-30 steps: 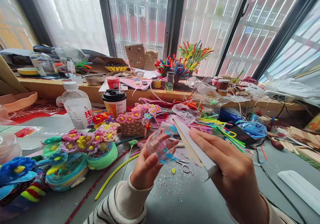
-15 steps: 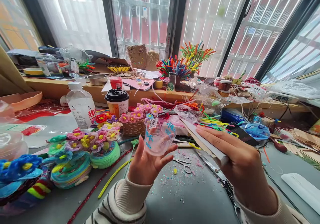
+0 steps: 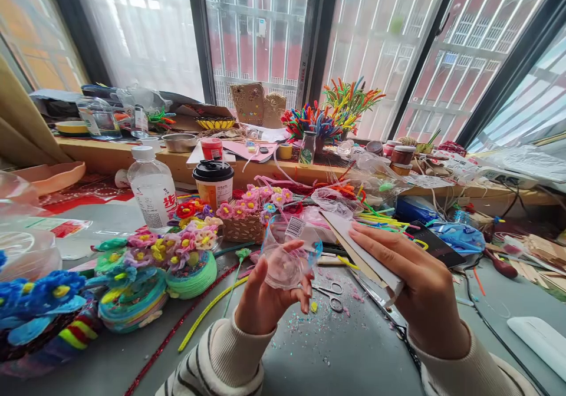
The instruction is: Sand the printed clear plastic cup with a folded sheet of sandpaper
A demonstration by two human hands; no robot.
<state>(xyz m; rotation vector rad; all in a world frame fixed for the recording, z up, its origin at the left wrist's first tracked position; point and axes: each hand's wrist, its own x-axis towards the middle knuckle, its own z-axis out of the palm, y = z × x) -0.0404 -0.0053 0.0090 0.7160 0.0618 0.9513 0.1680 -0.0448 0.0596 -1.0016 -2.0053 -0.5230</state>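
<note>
My left hand has its fingers around a clear plastic cup with blue print and a barcode label. The cup is tilted, its round base turned towards me. Off to the right, my right hand grips a flat white and beige card-like piece, its thumb hidden behind it. Small scissors lie on the grey table between my hands, beside scattered glitter. Below the white piece, a larger pair of scissors is partly covered by my right hand.
Fuzzy flower pots crowd the left, with a bottle and a lidded paper cup behind. Coloured pipe cleaners lie at the back. A black cable and a white object are on the right.
My left hand has turned the cup, so its base faces me more and the barcode has swung rightward. The right hand keeps the white piece nearly still. The whole view has shifted slightly.
</note>
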